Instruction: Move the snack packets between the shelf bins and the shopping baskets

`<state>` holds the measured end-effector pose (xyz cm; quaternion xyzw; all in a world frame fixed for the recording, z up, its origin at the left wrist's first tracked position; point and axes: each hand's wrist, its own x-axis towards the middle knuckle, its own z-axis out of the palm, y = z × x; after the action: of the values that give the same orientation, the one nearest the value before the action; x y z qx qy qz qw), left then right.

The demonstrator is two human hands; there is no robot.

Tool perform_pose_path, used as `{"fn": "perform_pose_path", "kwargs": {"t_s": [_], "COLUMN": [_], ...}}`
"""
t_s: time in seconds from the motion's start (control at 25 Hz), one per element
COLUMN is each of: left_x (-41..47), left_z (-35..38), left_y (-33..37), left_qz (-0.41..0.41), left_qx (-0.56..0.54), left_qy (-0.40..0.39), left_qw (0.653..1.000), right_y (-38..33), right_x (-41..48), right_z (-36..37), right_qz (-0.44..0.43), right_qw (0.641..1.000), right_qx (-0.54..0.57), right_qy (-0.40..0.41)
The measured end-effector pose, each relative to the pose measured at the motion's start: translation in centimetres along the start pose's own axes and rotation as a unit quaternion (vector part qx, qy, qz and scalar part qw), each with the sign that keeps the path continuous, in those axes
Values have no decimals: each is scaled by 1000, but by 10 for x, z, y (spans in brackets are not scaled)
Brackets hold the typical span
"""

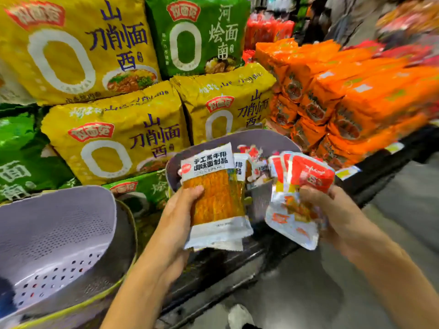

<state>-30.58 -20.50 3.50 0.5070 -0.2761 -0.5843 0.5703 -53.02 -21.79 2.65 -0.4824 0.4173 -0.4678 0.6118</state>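
Note:
My left hand (181,205) grips a small stack of white packets with orange strips (215,193), held upright in front of a lilac basket (261,138). My right hand (332,210) holds a fanned bunch of red-and-white packets (301,186) just to the right of that basket. More small packets (255,162) lie inside the basket behind both bunches. A second lilac perforated basket (59,233) sits at the lower left, tilted, with nothing visible inside.
Big yellow noodle bags (114,143) and green noodle bags (197,36) are stacked on the shelf behind the baskets. Orange noodle packs (344,91) fill the shelf to the right. The dark shelf edge (237,264) runs diagonally; grey floor (308,293) lies below.

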Motion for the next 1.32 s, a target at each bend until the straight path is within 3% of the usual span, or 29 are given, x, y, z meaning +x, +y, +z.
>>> {"fn": "perform_pose_path", "kwargs": {"t_s": [0.28, 0.44, 0.56, 0.76, 0.92, 1.32], "left_x": [-78, -94, -110, -145, -180, -190], "left_z": [25, 63, 102, 181, 244, 428], "left_y": [-91, -152, -204, -289, -345, -434], "left_qz": [-110, -191, -232, -259, -299, -326], "left_qx": [88, 154, 211, 294, 309, 347], "left_qy": [-230, -264, -314, -374, -423, -410], "left_qw": [963, 933, 896, 841, 798, 778], "right_y": [68, 111, 140, 166, 175, 142], "right_x": [-162, -235, -294, -386, -447, -483], "right_z": [-34, -64, -90, -144, -206, -426], "right_qz": [76, 116, 99, 127, 136, 92], "right_qw": [977, 938, 899, 833, 797, 766], "right_qx": [38, 112, 162, 203, 209, 226], "right_qy": [193, 306, 395, 500, 551, 594]}}
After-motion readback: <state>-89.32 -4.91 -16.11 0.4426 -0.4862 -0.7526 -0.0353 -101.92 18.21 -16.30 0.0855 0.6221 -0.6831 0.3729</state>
